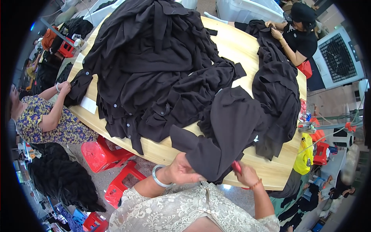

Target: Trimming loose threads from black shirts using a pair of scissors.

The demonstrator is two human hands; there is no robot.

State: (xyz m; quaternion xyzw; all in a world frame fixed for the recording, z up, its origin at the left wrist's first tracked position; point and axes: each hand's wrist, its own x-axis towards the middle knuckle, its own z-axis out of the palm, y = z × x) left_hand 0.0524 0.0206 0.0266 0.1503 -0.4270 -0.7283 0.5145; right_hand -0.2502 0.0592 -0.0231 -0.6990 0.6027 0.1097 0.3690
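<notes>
Black, soft-cloth garment hangs pinched in the left hand, probably to steady it beside the small red tool gripped by the right hand.

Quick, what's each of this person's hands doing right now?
Left hand: holding the black garment, fingers partly hidden.
Right hand: closed around a small red object.

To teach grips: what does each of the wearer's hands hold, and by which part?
Left hand: the dark garment, by its near edge. Right hand: a red object, gripped part unclear.
</notes>
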